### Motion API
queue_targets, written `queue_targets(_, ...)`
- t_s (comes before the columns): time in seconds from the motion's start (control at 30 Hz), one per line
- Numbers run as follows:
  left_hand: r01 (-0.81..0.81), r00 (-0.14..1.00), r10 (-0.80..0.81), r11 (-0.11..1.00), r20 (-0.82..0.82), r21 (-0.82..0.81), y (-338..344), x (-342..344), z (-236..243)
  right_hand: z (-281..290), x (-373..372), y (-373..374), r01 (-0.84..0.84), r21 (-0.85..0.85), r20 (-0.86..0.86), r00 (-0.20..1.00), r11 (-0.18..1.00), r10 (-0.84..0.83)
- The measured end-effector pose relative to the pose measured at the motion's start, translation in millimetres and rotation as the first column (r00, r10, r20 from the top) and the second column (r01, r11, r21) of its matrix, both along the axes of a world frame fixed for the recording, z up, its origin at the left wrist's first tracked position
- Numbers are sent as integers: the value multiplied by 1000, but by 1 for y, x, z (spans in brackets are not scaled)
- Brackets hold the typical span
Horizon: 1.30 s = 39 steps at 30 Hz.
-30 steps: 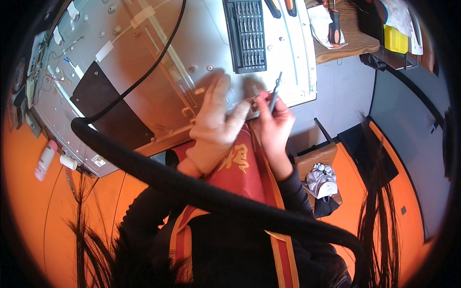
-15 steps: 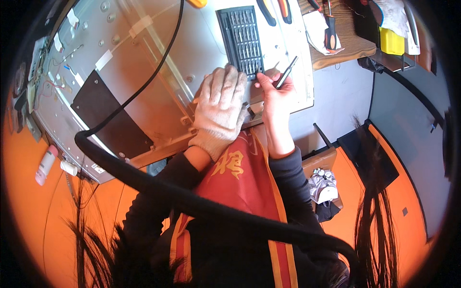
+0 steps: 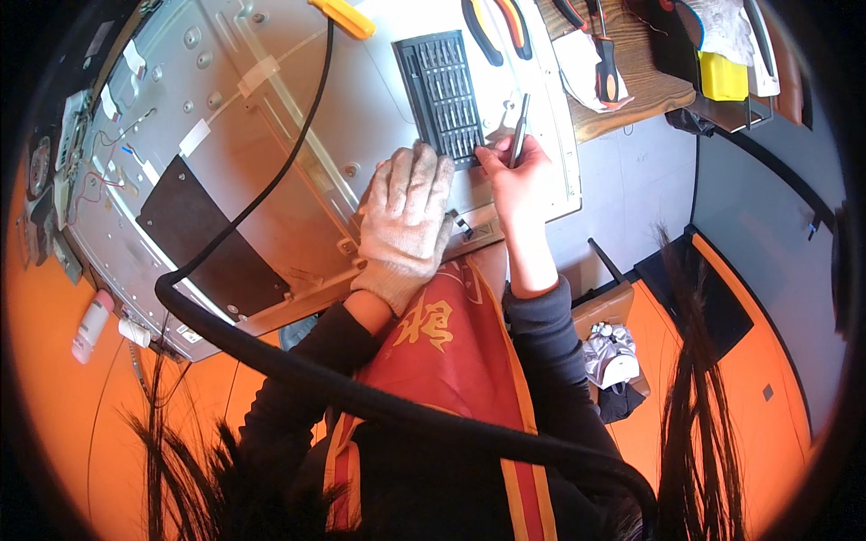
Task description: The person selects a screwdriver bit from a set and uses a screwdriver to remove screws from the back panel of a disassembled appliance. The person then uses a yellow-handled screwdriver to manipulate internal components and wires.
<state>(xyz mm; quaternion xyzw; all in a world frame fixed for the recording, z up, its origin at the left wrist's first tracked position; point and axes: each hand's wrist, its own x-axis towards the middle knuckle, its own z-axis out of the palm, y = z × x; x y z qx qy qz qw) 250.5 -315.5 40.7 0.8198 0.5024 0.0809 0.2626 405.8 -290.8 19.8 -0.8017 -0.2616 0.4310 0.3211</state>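
Plainly one slim screwdriver (image 3: 520,131) in the right grip (image 3: 520,180), left grip (image 3: 401,216) open beside one bit case (image 3: 411,81)

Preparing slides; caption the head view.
Gloved left hand and bare right hand, holding a slim tool, at a bit case.

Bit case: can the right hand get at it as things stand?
Probably yes: the right hand is at the near right corner of the bit case, with nothing visible between them, though it holds a slim dark tool.
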Motion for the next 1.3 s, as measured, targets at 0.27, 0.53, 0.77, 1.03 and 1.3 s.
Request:
queue_targets(0.27,9,998,-7,1000,63,-24,3,-1,1,-4,16,3,-109,-30,-26,994,994,108)
queue_targets(0.53,-2,993,7,999,118,-43,6,-1,2,-12,39,18,-270,-86,-247,938,959,242)
queue_targets(0.77,-20,997,23,999,73,-37,3,-1,5,-12,22,7,-192,-31,-123,975,981,187)
queue_targets(1.03,-79,989,90,992,119,-99,5,0,13,-11,20,-8,-211,-121,14,977,970,214)
queue_targets(1.3,-256,933,299,943,201,-213,-4,-4,18,4,19,-21,-236,-7,158,959,972,234)
